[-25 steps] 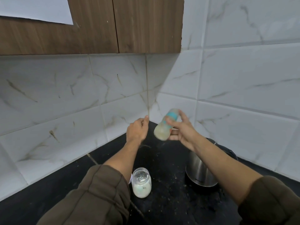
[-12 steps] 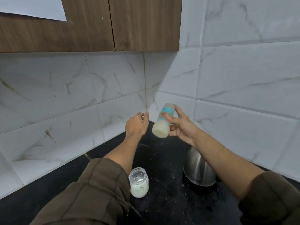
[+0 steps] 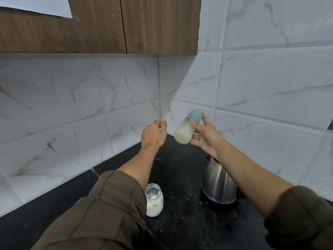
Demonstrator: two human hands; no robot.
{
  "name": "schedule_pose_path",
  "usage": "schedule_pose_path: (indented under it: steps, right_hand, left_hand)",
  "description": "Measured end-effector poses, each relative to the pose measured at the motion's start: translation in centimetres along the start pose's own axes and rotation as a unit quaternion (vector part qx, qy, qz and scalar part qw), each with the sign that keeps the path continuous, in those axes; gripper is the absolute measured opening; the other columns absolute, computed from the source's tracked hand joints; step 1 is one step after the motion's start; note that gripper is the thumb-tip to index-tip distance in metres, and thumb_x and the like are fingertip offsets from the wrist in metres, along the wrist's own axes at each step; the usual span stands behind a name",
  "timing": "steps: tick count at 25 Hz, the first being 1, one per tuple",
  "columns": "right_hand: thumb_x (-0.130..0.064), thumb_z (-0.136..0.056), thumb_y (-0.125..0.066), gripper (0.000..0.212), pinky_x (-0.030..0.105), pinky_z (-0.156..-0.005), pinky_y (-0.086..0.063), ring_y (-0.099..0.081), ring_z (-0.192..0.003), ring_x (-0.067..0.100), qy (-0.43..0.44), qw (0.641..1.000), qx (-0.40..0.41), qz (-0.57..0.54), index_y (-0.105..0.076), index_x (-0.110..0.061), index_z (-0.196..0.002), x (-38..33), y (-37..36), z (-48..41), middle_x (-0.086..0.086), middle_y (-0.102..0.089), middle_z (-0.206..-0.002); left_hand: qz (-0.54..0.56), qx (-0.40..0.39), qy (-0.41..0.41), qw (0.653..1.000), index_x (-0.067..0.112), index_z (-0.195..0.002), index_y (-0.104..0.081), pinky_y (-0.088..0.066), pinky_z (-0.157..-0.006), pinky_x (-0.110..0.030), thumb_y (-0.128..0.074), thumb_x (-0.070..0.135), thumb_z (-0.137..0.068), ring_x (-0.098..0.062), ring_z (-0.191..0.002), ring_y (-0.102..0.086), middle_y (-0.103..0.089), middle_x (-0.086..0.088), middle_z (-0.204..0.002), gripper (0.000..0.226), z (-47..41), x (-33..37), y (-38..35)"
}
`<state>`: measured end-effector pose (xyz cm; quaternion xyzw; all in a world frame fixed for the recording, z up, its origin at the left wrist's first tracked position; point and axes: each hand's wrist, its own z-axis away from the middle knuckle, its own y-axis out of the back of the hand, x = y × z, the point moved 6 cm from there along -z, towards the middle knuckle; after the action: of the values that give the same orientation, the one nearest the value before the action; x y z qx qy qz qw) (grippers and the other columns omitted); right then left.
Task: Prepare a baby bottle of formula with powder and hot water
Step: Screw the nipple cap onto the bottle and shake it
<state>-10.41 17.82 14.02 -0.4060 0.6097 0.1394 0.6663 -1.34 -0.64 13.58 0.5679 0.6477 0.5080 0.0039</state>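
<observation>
My right hand [image 3: 205, 136] pinches the tilted, milky baby bottle [image 3: 186, 128] mid-body; probably light but slick, so I'd grip its waist firmly.

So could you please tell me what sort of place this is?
Most likely a home kitchen corner: a dark countertop against marble-look wall tiles, a wooden cupboard overhead, and a steel kettle.

Baby bottle [image 3: 186, 128] motion-blurred; left sleeve [image 3: 100, 212] hides jar [image 3: 154, 201] partly.
</observation>
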Motion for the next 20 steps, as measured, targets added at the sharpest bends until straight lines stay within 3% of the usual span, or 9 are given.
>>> schedule_pose_path:
  steps: [2, 3, 7, 8, 10, 12, 13, 18, 20]
  right_hand:
    - [-0.024, -0.093, -0.076, 0.062, 0.043, -0.070, -0.064, -0.078, -0.096, 0.034, 0.026, 0.992, 0.080, -0.095, -0.045, -0.022, -0.147, -0.4, 1.3, -0.7, 0.021, -0.063, -0.139]
    - [-0.024, -0.095, -0.074, 0.058, 0.042, -0.070, -0.064, -0.078, -0.095, 0.033, 0.025, 0.992, 0.078, -0.099, -0.045, -0.020, -0.145, -0.4, 1.2, -0.6, 0.022, -0.062, -0.140]
    - [-0.023, -0.084, -0.077, 0.074, 0.042, -0.065, -0.065, -0.077, -0.096, 0.034, -0.045, 0.992, -0.088, 0.085, -0.042, -0.036, -0.148, 0.8, -1.1, 1.3, 0.018, -0.068, -0.133]
    - [-0.023, -0.082, -0.078, 0.078, 0.042, -0.066, -0.065, -0.077, -0.097, 0.034, -0.044, 0.991, -0.091, 0.085, -0.042, -0.036, -0.149, 0.8, -1.0, 1.4, 0.017, -0.068, -0.132]
    - [-0.024, -0.085, -0.078, 0.077, 0.042, -0.067, -0.065, -0.078, -0.096, 0.033, -0.003, 1.000, -0.014, 0.017, -0.041, -0.029, -0.152, 0.1, -0.1, 0.8, 0.017, -0.067, -0.136]
    - [-0.023, -0.093, -0.075, 0.063, 0.042, -0.071, -0.064, -0.078, -0.096, 0.032, 0.026, 0.995, 0.072, -0.070, -0.045, -0.021, -0.148, -0.4, 1.0, 0.1, 0.020, -0.064, -0.139]
    - [-0.023, -0.095, -0.074, 0.054, 0.042, -0.071, -0.064, -0.078, -0.095, 0.031, 0.027, 0.993, 0.075, -0.087, -0.048, -0.018, -0.143, -0.4, 0.9, 0.0, 0.021, -0.063, -0.140]
    - [-0.021, -0.091, -0.075, 0.069, 0.044, -0.069, -0.066, -0.076, -0.102, 0.034, -0.028, 0.991, -0.124, 0.045, -0.044, -0.032, -0.151, 0.4, -1.7, 2.0, 0.017, -0.068, -0.130]
    - [-0.020, -0.093, -0.074, 0.068, 0.042, -0.067, -0.065, -0.077, -0.097, 0.031, 0.007, 0.998, -0.064, 0.014, -0.043, -0.029, -0.153, -0.1, -1.1, 1.6, 0.015, -0.069, -0.130]
  left_hand:
    - [0.006, 0.004, 0.004, 1.000, 0.015, -0.123, -0.067, -0.046, -0.082, -0.035, -0.032, 0.049, -0.106, -0.029, -0.103, -0.066, -0.074, -0.006, -0.110, 0.052, 0.3, 0.1, -0.1]
    - [0.006, 0.005, 0.003, 1.000, 0.015, -0.123, -0.067, -0.045, -0.081, -0.034, -0.032, 0.049, -0.106, -0.029, -0.103, -0.066, -0.074, -0.006, -0.111, 0.052, 0.3, 0.2, -0.2]
    - [0.007, 0.006, -0.013, 1.000, 0.014, -0.124, -0.067, -0.049, -0.084, -0.036, -0.032, 0.050, -0.107, -0.028, -0.102, -0.067, -0.074, -0.007, -0.112, 0.053, 0.3, 0.6, -0.6]
    - [0.007, 0.007, -0.013, 1.000, 0.014, -0.124, -0.067, -0.050, -0.084, -0.037, -0.032, 0.050, -0.107, -0.028, -0.102, -0.067, -0.074, -0.007, -0.112, 0.054, 0.3, 0.6, -0.5]
    - [0.012, 0.007, -0.009, 1.000, 0.014, -0.125, -0.067, -0.049, -0.085, -0.037, -0.032, 0.050, -0.107, -0.028, -0.103, -0.066, -0.074, -0.007, -0.112, 0.053, 0.2, 0.5, -0.4]
    - [0.013, 0.006, -0.007, 1.000, 0.015, -0.126, -0.067, -0.049, -0.085, -0.036, -0.032, 0.050, -0.107, -0.027, -0.105, -0.066, -0.074, -0.006, -0.112, 0.053, 0.5, 0.4, -0.2]
    - [0.013, 0.005, -0.006, 1.000, 0.015, -0.125, -0.067, -0.049, -0.086, -0.036, -0.031, 0.050, -0.107, -0.027, -0.105, -0.066, -0.074, -0.006, -0.112, 0.053, 0.5, 0.3, 0.0]
    - [-0.001, 0.001, -0.015, 1.000, 0.014, -0.126, -0.067, -0.049, -0.083, -0.036, -0.032, 0.049, -0.107, -0.027, -0.104, -0.067, -0.074, -0.007, -0.111, 0.052, 0.6, 0.2, 0.2]
    - [0.003, 0.003, -0.014, 1.000, 0.014, -0.124, -0.067, -0.051, -0.084, -0.037, -0.032, 0.049, -0.107, -0.027, -0.103, -0.067, -0.074, -0.007, -0.109, 0.053, 0.5, -0.2, 0.3]
